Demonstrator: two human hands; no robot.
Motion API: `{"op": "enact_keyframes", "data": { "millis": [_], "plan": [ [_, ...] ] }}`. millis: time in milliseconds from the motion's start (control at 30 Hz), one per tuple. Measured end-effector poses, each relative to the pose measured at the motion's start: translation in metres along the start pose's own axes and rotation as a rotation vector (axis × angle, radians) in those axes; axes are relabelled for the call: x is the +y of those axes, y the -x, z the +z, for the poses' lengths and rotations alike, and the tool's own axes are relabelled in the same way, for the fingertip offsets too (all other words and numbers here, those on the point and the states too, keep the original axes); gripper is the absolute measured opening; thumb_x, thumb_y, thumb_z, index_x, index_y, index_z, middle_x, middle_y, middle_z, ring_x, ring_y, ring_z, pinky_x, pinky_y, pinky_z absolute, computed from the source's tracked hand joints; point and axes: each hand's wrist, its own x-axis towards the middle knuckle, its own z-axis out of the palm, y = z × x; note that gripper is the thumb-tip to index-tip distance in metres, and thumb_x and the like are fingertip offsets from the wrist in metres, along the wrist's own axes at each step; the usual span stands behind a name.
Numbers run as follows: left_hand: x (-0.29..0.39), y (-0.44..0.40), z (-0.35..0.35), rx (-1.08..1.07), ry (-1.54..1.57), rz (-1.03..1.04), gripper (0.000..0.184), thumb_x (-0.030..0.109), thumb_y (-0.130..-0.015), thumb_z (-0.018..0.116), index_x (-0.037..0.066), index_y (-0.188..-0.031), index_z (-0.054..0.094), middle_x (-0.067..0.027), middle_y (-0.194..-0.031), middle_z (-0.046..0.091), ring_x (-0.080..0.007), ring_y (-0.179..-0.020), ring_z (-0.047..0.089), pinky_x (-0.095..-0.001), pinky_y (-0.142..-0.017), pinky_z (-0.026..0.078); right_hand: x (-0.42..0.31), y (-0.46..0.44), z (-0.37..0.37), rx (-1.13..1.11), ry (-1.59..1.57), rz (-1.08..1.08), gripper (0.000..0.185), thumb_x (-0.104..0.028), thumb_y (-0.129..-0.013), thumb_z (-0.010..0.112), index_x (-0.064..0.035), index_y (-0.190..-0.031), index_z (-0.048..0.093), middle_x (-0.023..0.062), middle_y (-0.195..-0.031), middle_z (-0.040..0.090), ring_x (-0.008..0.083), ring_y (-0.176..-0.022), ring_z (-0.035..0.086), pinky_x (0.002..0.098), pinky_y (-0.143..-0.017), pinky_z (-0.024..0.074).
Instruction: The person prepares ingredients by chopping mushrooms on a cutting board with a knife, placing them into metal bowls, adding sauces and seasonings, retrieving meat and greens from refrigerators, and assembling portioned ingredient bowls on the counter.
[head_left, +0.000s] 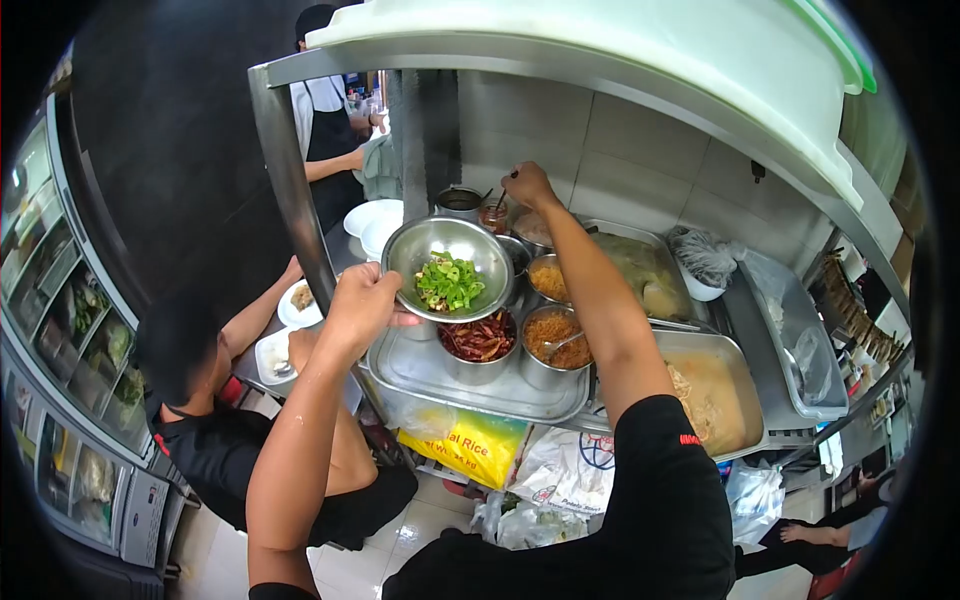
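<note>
Steel bowl (408, 275) of chopped greens (449, 281) hangs from my left hand (362, 308), which pinches it by the rim, above the left part of the metal tray (470, 402); my right hand (530, 188) pinches a thin handle (502, 195) over the small glass jar (492, 219); dried red chilies (478, 338) fill a pot (478, 371) near the bowl.

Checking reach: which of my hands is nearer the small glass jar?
Right. Your right hand is just above the jar in the picture; your left hand is farther off, lower left, gripping the metal bowl.
</note>
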Motion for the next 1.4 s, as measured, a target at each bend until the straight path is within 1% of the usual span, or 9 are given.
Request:
{"op": "enact_keyframes", "data": {
  "millis": [233, 333, 567, 667, 733, 867, 967, 1033, 1400],
  "plan": [
    [-0.011, -0.049, 0.015, 0.058, 0.137, 0.023, 0.024, 0.006, -0.088, 0.046, -0.018, -0.087, 0.05, -0.0231, -0.079, 0.061, -0.0298, -0.061, 0.067, -0.028, -0.054, 0.06, -0.01, 0.004, -0.017, -0.097, -0.301, 0.036, 0.031, -0.03, -0.084, 0.063, -0.0024, -0.07, 0.062, 0.006, -0.058, 0.056, 0.0118, -0.046, 0.047, 0.0316, -0.048, 0.0424],
    [-0.022, -0.073, 0.016, 0.053, 0.175, 0.022, 0.026, 0.007, -0.089, 0.047, -0.019, -0.088, 0.047, -0.0242, -0.08, 0.061, -0.032, -0.063, 0.068, -0.0283, -0.053, 0.06, -0.014, 0.006, -0.024, -0.061, -0.103, -0.061, 0.033, -0.032, -0.084, 0.059, -0.0008, -0.072, 0.064, 0.0175, -0.07, 0.063, 0.0344, -0.07, 0.062, 0.0406, -0.067, 0.0487],
    [-0.018, -0.1, 0.026, 0.11, 0.194, -0.034, 0.022, 0.005, -0.088, 0.048, -0.016, -0.083, 0.043, -0.0175, -0.08, 0.054, -0.0358, -0.065, 0.067, -0.0329, -0.055, 0.062, 0.007, 0.001, -0.002, 0.017, -0.05, -0.298, 0.034, -0.03, -0.087, 0.056, -0.0002, -0.071, 0.062, 0.017, -0.06, 0.058, 0.0277, -0.054, 0.054, 0.0381, -0.056, 0.0439],
    [-0.018, -0.106, 0.03, 0.135, 0.17, -0.045, 0.024, 0.005, -0.089, 0.047, -0.019, -0.09, 0.042, -0.0201, -0.081, 0.055, -0.0364, -0.067, 0.067, -0.032, -0.057, 0.062, 0.014, 0.005, 0.007, -0.046, -0.02, -0.191, 0.035, -0.029, -0.086, 0.053, 0.0025, -0.076, 0.062, 0.0218, -0.075, 0.063, 0.0398, -0.075, 0.061, 0.043, -0.071, 0.0488],
    [-0.02, -0.111, 0.032, 0.153, 0.143, -0.046, 0.029, 0.005, -0.089, 0.047, -0.022, -0.096, 0.042, -0.0248, -0.084, 0.058, -0.0369, -0.069, 0.068, -0.0302, -0.058, 0.062, 0.027, 0.002, 0.017, -0.075, -0.069, -0.142, 0.034, -0.028, -0.089, 0.051, 0.0009, -0.075, 0.062, 0.0125, -0.062, 0.062, 0.0213, -0.053, 0.058, 0.0356, -0.055, 0.0464],
    [-0.024, -0.115, 0.036, 0.145, 0.132, -0.031, 0.032, 0.006, -0.09, 0.048, -0.023, -0.098, 0.039, -0.0263, -0.088, 0.057, -0.0377, -0.069, 0.068, -0.0308, -0.057, 0.062, 0.018, 0.011, 0.003, -0.127, -0.179, -0.03, 0.031, -0.025, -0.089, 0.049, 0.0007, -0.078, 0.061, 0.0096, -0.063, 0.062, 0.0171, -0.052, 0.058, 0.0331, -0.051, 0.0466],
    [-0.029, -0.12, 0.038, 0.139, 0.141, -0.029, 0.034, 0.007, -0.091, 0.048, -0.024, -0.1, 0.038, -0.0276, -0.093, 0.056, -0.0375, -0.07, 0.068, -0.0307, -0.057, 0.062, 0.006, 0.015, -0.011, -0.115, -0.318, 0.126, 0.034, -0.024, -0.086, 0.047, 0.0037, -0.074, 0.061, 0.0217, -0.068, 0.063, 0.0351, -0.069, 0.064, 0.0424, -0.069, 0.0499],
    [-0.031, -0.121, 0.038, 0.119, 0.158, -0.037, 0.035, 0.007, -0.092, 0.048, -0.025, -0.101, 0.038, -0.0282, -0.096, 0.055, -0.0373, -0.07, 0.068, -0.0307, -0.058, 0.062, 0.025, 0.0, -0.001, -0.008, -0.222, 0.064, 0.027, -0.023, -0.089, 0.048, -0.0004, -0.078, 0.059, 0.0074, -0.062, 0.06, 0.0146, -0.05, 0.055, 0.0288, -0.045, 0.044],
    [-0.042, -0.126, 0.035, 0.125, 0.269, -0.049, 0.033, 0.006, -0.09, 0.049, -0.024, -0.1, 0.039, -0.0217, -0.089, 0.053, -0.036, -0.067, 0.067, -0.0311, -0.055, 0.062, 0.007, 0.015, -0.038, 0.101, -0.583, 0.29, 0.024, -0.02, -0.087, 0.048, 0.0001, -0.078, 0.057, 0.0081, -0.061, 0.058, 0.0144, -0.048, 0.053, 0.0293, -0.042, 0.0418]
  ]
}}
